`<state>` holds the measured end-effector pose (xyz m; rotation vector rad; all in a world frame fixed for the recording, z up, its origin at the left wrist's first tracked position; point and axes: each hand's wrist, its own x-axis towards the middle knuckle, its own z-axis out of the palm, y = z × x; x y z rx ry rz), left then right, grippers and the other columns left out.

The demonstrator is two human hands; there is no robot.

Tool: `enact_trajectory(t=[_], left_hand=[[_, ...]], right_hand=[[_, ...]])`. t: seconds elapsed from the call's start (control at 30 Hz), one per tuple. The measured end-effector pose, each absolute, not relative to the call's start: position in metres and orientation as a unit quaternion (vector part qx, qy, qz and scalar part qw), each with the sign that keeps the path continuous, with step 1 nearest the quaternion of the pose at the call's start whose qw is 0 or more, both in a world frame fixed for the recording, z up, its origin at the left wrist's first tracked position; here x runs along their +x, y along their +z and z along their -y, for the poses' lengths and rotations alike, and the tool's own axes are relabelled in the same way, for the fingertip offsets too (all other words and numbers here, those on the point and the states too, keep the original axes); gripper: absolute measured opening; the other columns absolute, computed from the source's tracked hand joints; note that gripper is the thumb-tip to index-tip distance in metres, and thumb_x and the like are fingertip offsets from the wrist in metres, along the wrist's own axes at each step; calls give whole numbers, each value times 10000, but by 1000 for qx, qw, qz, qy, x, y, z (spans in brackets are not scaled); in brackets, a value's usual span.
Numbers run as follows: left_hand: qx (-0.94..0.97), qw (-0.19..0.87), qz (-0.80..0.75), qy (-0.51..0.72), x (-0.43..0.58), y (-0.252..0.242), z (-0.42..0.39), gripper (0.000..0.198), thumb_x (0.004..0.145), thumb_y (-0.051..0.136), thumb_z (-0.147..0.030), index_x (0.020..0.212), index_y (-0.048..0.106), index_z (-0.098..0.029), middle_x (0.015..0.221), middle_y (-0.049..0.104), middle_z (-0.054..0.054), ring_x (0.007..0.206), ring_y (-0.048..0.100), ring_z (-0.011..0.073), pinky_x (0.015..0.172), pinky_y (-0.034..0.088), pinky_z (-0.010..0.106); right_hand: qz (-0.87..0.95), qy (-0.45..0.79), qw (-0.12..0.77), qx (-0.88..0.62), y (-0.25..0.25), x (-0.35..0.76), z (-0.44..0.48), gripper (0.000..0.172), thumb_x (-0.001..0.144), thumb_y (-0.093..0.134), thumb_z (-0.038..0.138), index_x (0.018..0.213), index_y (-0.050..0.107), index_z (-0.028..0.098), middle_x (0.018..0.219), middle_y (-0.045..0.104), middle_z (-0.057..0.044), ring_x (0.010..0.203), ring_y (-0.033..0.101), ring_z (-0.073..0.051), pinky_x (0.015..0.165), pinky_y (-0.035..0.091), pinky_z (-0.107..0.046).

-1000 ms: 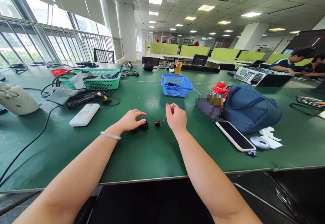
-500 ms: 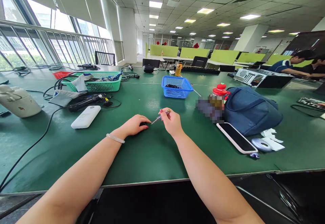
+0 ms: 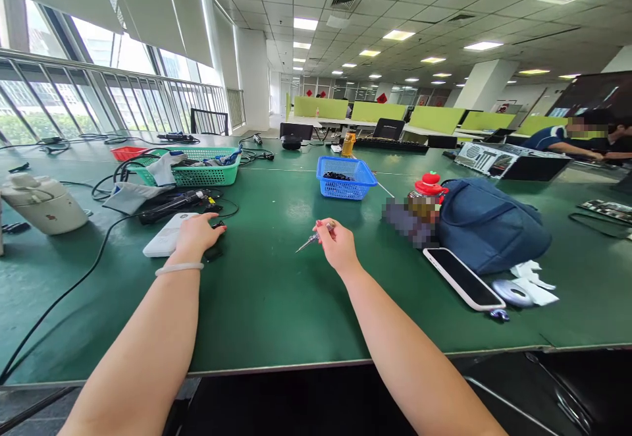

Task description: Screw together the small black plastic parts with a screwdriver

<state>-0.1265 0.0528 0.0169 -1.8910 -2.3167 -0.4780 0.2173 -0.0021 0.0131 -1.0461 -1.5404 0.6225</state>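
Observation:
My right hand (image 3: 338, 244) is closed around the handle of a screwdriver (image 3: 309, 244). Its bare metal shaft points left and down, with the tip just over the green table. Off to the left, my left hand (image 3: 197, 235) reaches beside a white power bank (image 3: 165, 237) and covers part of it. Between its thumb and forefinger shows a small black part (image 3: 218, 224), too little visible to name. A dark patch lies on the table under that hand; I cannot tell whether it is a thing or a shadow.
Behind my left hand lie black cables and a green basket (image 3: 207, 174). A blue basket (image 3: 348, 189) with small black pieces stands ahead. To the right are a phone (image 3: 464, 279), a navy bag (image 3: 494, 225) and a red-lidded jar (image 3: 428, 186). People sit at the far right.
My left hand has moved left, from beside the screwdriver tip to the power bank, with the black part. My right hand still grips the screwdriver in nearly the same place. The view has tilted up slightly.

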Motion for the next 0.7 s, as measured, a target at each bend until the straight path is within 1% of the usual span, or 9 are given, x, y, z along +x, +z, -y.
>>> enact_trajectory(t=[0.07, 0.13, 0.3, 0.47, 0.6, 0.7], left_hand=[[-614, 49, 773, -150, -127, 16, -54, 558, 833, 554, -526, 1276, 642, -197, 1189, 688, 162, 1129, 604, 380, 960, 475, 479], [-616, 42, 774, -139, -124, 13, -56, 555, 844, 527, -528, 1279, 638, -202, 1166, 700, 152, 1104, 620, 365, 942, 486, 458], [-635, 33, 756, -153, -116, 7, -55, 418, 868, 505, -356, 1219, 670, -202, 1170, 700, 136, 1088, 632, 324, 937, 488, 414], [-646, 16, 746, -160, -115, 7, -55, 423, 863, 511, -280, 1257, 648, -209, 1179, 690, 116, 1076, 636, 304, 951, 480, 389], [-658, 36, 742, -126, -112, 3, -58, 489, 850, 543, -318, 1324, 601, -217, 1259, 644, 127, 1122, 616, 301, 995, 458, 382], [-662, 37, 739, -118, -110, 0, -60, 507, 840, 567, -358, 1328, 592, -224, 1272, 644, 125, 1154, 599, 312, 988, 465, 395]], right_hand=[[653, 261, 555, -444, 14, 217, 2, 469, 894, 467, 632, 743, 603, 210, 567, 492, 27, 487, 452, -122, 491, 372, -242], [653, 262, 554, -445, 14, 217, 3, 479, 888, 464, 643, 737, 600, 210, 566, 490, 26, 489, 455, -123, 492, 374, -243], [653, 267, 552, -445, 16, 216, 4, 474, 888, 469, 636, 732, 597, 208, 561, 480, 28, 488, 448, -122, 491, 374, -244], [654, 272, 552, -441, 15, 217, 4, 463, 896, 475, 621, 731, 600, 207, 571, 490, 25, 498, 449, -122, 494, 377, -244], [653, 268, 551, -445, 15, 217, 4, 466, 891, 475, 628, 735, 600, 207, 571, 495, 24, 502, 454, -125, 502, 378, -246], [652, 268, 551, -446, 15, 217, 4, 467, 887, 471, 636, 737, 601, 213, 571, 496, 25, 504, 457, -128, 509, 378, -246]])
